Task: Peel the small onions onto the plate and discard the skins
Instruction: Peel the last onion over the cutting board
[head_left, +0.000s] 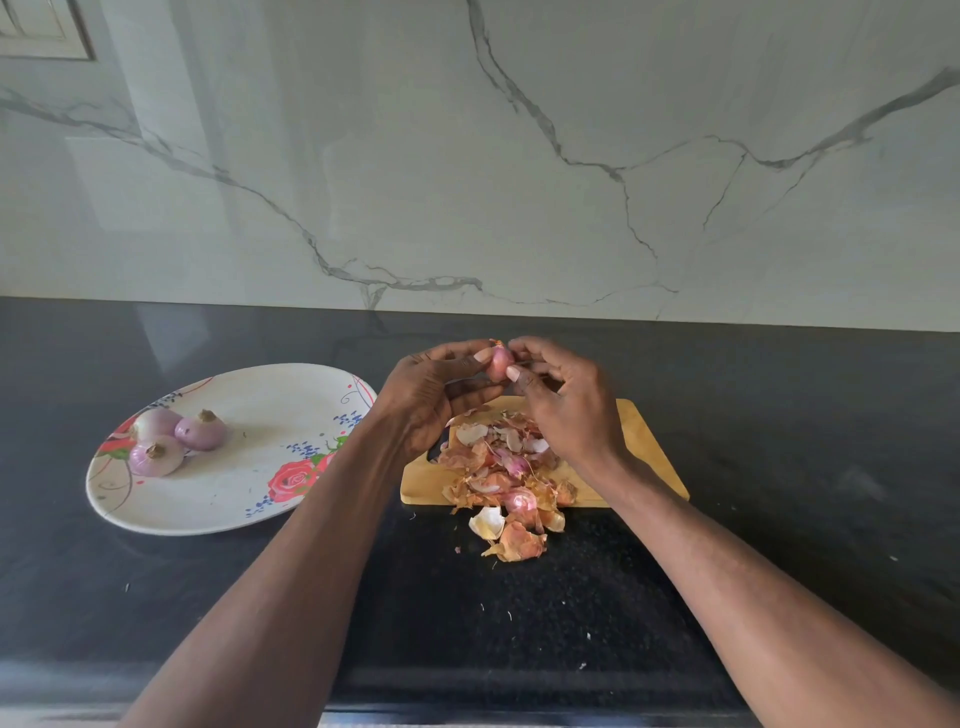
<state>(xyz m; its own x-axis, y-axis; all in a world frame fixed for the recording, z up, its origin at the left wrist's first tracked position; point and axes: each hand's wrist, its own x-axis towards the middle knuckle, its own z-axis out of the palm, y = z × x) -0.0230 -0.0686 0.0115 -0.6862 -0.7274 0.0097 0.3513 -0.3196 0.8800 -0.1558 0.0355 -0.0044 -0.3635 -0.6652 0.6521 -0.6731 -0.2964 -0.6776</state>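
Head view, frame centre: left hand (436, 384) and right hand (561, 395) both pinch one small onion (501, 361); slick once peeled, it may slip onto the skins (504, 478) below

White marble-look wall (571, 156) with grey veins running across it. Below sits a glossy black speckled table (779, 415), catching soft daylight reflections.

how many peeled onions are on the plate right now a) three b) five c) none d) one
a: three onions sit together at the left end of the plate, while a fourth is held in both hands, left and right, over the board.
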